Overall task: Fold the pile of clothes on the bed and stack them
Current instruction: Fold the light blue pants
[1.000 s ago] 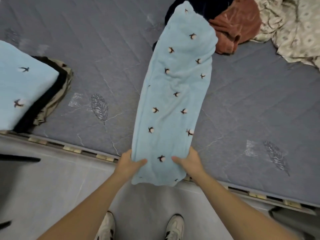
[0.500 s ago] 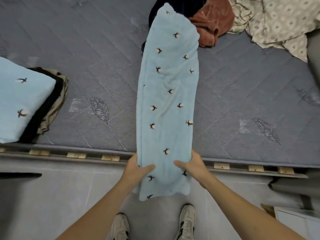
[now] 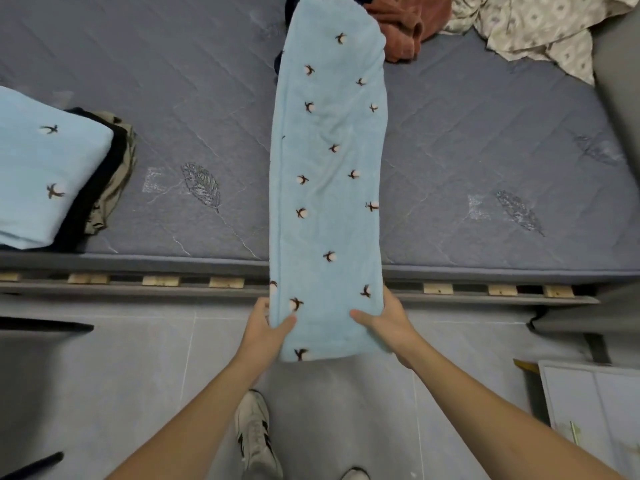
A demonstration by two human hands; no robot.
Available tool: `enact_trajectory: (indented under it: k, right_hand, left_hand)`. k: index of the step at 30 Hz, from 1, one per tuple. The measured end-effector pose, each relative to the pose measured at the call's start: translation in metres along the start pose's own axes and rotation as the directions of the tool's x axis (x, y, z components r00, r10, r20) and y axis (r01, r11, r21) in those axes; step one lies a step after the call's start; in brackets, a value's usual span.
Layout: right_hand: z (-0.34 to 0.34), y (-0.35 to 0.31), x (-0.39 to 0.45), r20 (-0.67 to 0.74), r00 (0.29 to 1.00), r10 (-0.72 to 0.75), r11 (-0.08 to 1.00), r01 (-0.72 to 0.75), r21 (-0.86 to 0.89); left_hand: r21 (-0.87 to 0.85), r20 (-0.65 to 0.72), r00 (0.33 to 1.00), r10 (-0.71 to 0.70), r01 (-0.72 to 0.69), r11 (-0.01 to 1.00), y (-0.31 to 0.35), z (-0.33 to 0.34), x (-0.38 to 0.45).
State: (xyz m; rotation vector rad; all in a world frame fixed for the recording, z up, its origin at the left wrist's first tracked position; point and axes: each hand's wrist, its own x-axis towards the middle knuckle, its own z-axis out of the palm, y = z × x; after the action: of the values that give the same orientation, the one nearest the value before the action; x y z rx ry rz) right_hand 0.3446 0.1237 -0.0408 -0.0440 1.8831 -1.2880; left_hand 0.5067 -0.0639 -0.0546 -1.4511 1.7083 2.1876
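Both of your hands grip the near end of the light blue garment [image 3: 327, 188]: your left hand [image 3: 265, 332] pinches the left edge with the thumb on top and the fingers hidden beneath the cloth, and your right hand [image 3: 389, 323] pinches the right edge in the same way. Holding the two near corners apart keeps this end spread flat and square, which appears to prepare a lengthwise fold of the near end toward the far end. The garment lies as a long narrow strip running away from you across the grey mattress [image 3: 180, 98], with its near end hanging past the bed frame [image 3: 159, 289] over the floor, where your hands support it. Its far end reaches the unfolded pile, touching or overlapping the rust-coloured garment [image 3: 405, 27] and a dark item; a patterned cloth [image 3: 533, 26] lies further right. The fabric looks soft and fleecy, printed with small cotton-boll motifs, already doubled along its length, with shallow wrinkles near the middle. At the left edge of the mattress, the folded stack [image 3: 52, 168] carries a matching blue piece on top of darker items; judge this as the destination for the strip once it is folded.
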Motion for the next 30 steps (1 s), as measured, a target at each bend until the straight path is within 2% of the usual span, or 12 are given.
enact_trajectory:
  k: [3,7,10,15,22,30]
  right_hand:
    - [-0.005,0.007,-0.018,-0.018,1.0,-0.023,1.0,0.024,0.017]
    - [-0.011,0.008,-0.043,-0.022,0.983,-0.182,0.983,0.182,0.009]
    - [-0.016,0.004,-0.058,-0.005,0.969,-0.248,0.969,0.249,0.013]
    - [-0.033,-0.014,-0.062,-0.037,0.976,-0.212,0.976,0.21,-0.049]
    - [-0.055,-0.073,-0.03,-0.079,0.986,-0.147,0.986,0.152,0.066]
    - [-0.06,-0.15,0.085,-0.096,0.995,-0.026,0.956,0.053,0.287]
  left_hand:
    - [-0.032,-0.051,0.998,0.041,-0.043,0.999,-0.004,0.0,-0.017]
    - [0.015,-0.061,0.988,0.142,-0.141,0.99,-0.003,0.005,-0.045]
    - [0.041,-0.09,0.983,0.16,-0.157,0.987,0.002,0.008,-0.06]
    - [-0.009,-0.099,0.981,0.169,-0.171,0.985,0.023,0.015,-0.066]
    - [-0.011,-0.144,0.97,0.193,-0.197,0.98,0.088,0.029,-0.033]
    - [-0.135,-0.114,0.984,0.138,-0.153,0.979,0.186,0.034,0.094]
